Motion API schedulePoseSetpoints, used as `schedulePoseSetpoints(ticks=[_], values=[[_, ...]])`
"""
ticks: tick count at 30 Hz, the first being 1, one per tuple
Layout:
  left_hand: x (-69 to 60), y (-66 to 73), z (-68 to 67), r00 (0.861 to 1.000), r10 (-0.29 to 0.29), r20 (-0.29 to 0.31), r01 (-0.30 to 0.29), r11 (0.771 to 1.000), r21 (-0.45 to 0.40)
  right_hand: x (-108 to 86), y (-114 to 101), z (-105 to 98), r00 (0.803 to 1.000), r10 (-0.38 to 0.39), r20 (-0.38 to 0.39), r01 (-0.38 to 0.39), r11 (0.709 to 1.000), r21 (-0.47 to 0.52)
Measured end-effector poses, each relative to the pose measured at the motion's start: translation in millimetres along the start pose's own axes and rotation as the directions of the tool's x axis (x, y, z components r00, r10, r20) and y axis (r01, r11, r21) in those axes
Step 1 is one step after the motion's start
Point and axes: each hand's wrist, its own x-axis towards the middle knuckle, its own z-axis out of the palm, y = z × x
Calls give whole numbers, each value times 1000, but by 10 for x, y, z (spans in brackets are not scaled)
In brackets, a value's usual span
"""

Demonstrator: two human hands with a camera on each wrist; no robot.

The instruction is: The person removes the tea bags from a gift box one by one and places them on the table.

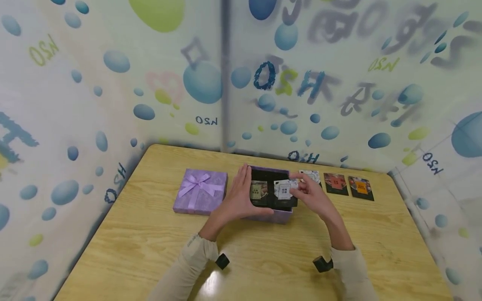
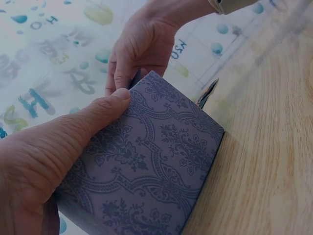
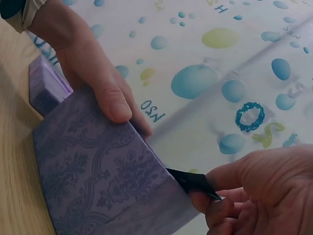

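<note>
A purple patterned gift box [image 1: 280, 216] stands uncovered on the table. My left hand [image 1: 237, 198] holds it at the left, fingers along the left side and thumb on the front edge. Inside lies a dark packet with a greenish label [image 1: 258, 191]. My right hand [image 1: 313, 197] pinches a dark packet with a white label [image 1: 285, 190] at the box's right end. In the right wrist view this packet's dark edge [image 3: 188, 181] sits between thumb and fingers, at the box rim. The left wrist view shows the box's outer wall [image 2: 151, 156] under my left thumb.
The purple lid [image 1: 199, 192] with a ribbon bow lies left of the box. To the right lie a white-labelled packet [image 1: 311, 176], partly behind my right hand, a red-labelled packet [image 1: 336, 184] and an orange-labelled packet [image 1: 361, 188]. A patterned wall [image 1: 271, 125] borders the wooden table [image 1: 263, 255].
</note>
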Motion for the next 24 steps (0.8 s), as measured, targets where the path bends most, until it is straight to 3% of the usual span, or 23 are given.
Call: schedulePoseSetpoints(ticks=[13,19,24], values=[[-6,-1,-1,1000,9,1,-9,999,34,-154,83,-301,997,79,25,-76,993,-94],[8,-7,-4,1000,11,2,-11,999,34,-210,175,-513,995,88,36,-85,994,-64],[8,-8,-7,1000,13,10,-13,999,37,-226,309,-646,984,162,72,-156,984,-86]])
